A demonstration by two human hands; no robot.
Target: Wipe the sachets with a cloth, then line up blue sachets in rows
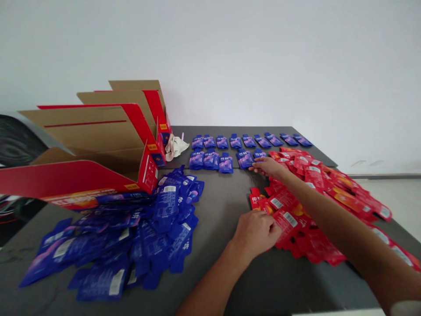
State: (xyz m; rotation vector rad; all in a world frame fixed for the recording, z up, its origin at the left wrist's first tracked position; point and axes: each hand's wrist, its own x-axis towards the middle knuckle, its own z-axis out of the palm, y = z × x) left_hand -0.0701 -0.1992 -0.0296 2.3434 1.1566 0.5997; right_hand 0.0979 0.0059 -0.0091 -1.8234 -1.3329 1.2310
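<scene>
Reaching across the table, my right hand [266, 167] has its fingers pinched at the lower edge of a blue pouch [259, 153] in the nearer row. Just left of those fingertips lies another blue pouch [244, 159]. My left hand [256, 230] is closed at the near-left edge of a heap of red pouches [286, 197]. Its fingertips are hidden, so what they hold, if anything, does not show. Spread along the far side is a row of blue pouches [235, 141], with a shorter row in front, some of them stacked.
A large pile of blue pouches [158, 237] covers the left of the dark table [220, 197]. Behind it stand three open red cartons [98, 169] with raised flaps. A crumpled whitish paper or cloth [175, 147] lies beside them. A white wall [230, 66] rises behind the table.
</scene>
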